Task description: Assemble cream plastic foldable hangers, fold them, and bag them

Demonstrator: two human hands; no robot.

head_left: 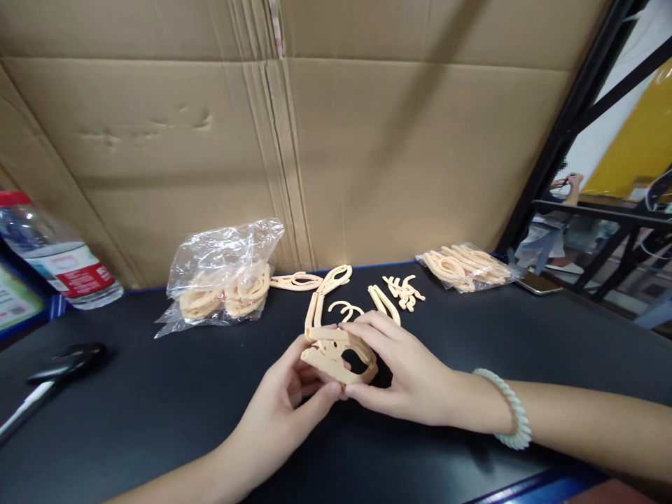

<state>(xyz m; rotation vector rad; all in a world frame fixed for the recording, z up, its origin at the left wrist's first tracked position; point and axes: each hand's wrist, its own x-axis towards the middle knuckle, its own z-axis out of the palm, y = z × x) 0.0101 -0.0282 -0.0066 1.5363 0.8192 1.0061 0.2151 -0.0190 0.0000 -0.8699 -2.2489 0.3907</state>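
Observation:
Both hands meet at the middle of the black table [157, 406] around a peach plastic folding hanger [333, 350]. My left hand [288, 402] pinches its lower body from below with thumb and fingers. My right hand [402, 371], with a pale bead bracelet [512, 409] on the wrist, curls over the top and right side of it. One long arm of the hanger sticks up and away toward the cardboard wall. Just behind the hands lie loose peach parts: a hook [344, 308], a forked arm [386, 302] and a small heap of little pieces [404, 290].
A clear bag of peach parts [225, 283] lies at back left and another bag [465, 267] at back right. A water bottle [55, 255] lies at far left, with a black-and-white tool [52, 371] near it. A cardboard wall [336, 140] backs the table. Another person's legs [551, 238] show beyond the right frame.

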